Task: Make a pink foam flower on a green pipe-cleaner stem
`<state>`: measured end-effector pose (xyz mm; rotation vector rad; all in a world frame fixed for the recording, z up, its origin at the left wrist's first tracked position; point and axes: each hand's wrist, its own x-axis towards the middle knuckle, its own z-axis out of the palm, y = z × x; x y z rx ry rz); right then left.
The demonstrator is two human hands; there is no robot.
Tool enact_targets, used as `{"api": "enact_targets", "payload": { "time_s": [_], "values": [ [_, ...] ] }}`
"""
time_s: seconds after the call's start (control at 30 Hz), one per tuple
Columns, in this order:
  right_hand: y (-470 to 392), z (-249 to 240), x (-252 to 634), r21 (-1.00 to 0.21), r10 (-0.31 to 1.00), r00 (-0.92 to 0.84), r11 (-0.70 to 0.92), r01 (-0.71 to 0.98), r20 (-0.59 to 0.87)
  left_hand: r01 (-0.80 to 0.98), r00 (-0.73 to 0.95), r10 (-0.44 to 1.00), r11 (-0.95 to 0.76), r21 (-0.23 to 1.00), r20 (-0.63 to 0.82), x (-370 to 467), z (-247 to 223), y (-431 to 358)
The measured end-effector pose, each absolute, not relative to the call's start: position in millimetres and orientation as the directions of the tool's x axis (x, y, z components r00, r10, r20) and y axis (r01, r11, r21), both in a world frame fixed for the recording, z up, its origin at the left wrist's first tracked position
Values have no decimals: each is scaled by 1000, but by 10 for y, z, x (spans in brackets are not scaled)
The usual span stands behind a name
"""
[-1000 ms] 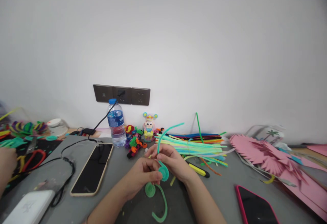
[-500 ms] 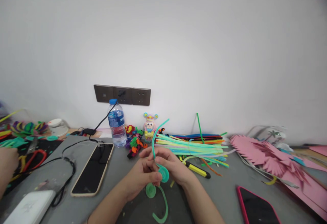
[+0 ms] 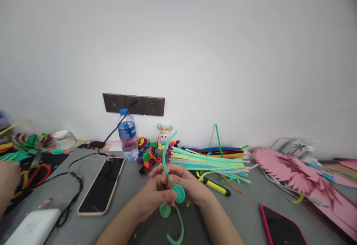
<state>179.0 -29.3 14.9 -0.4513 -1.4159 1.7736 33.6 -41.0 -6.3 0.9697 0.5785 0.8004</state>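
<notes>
Both my hands meet over the middle of the grey table, fingers closed around a green pipe cleaner [image 3: 165, 155]. One end of it rises in a curve above my fingers. My right hand [image 3: 187, 182] pinches near a coiled green disc [image 3: 179, 193]. My left hand [image 3: 153, 194] holds the piece from the other side, its thumb by that disc. A second coiled disc [image 3: 164, 210] hangs just under my left fingers, and a curved green pipe cleaner tail [image 3: 181, 224] dangles below. The exact grip points are hidden behind my fingers.
A bundle of coloured pipe cleaners [image 3: 206, 161] and a yellow cutter [image 3: 216, 186] lie behind my hands. Left are a phone [image 3: 102, 185], a water bottle [image 3: 128, 137] and a white power bank [image 3: 32, 226]. Right are a pink-cased phone [image 3: 281, 226] and pink paper [image 3: 295, 174]. Another person's hand [image 3: 8, 181] is far left.
The upright end of the pipe cleaner has tilted a little to the left. My hands have barely shifted and keep their hold.
</notes>
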Motion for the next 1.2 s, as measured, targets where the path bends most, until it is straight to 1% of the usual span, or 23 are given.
{"api": "enact_targets", "payload": {
  "time_s": [0.17, 0.43, 0.67, 0.8, 1.0, 1.2],
  "values": [
    [-287, 147, 1786, -921, 747, -632, -72, -384, 205, -363, 565, 819, 358, 861, -102, 343, -62, -414],
    [-292, 126, 1782, -927, 735, -652, -91, -364, 184, -349, 575, 814, 336, 875, -83, 331, -123, -401],
    [-286, 52, 1737, -929, 746, -650, -122, -349, 146, -383, 581, 808, 381, 841, -101, 331, -137, -396],
    [-281, 23, 1720, -917, 731, -665, -144, -372, 155, -399, 572, 813, 392, 829, -109, 323, -166, -375],
    [-291, 34, 1675, -911, 738, -659, -160, -381, 146, -444, 601, 796, 407, 798, -72, 339, -161, -365],
    [-286, 17, 1619, -893, 748, -655, -219, -394, 106, -508, 603, 797, 415, 755, -32, 350, -221, -350]
  ]
}}
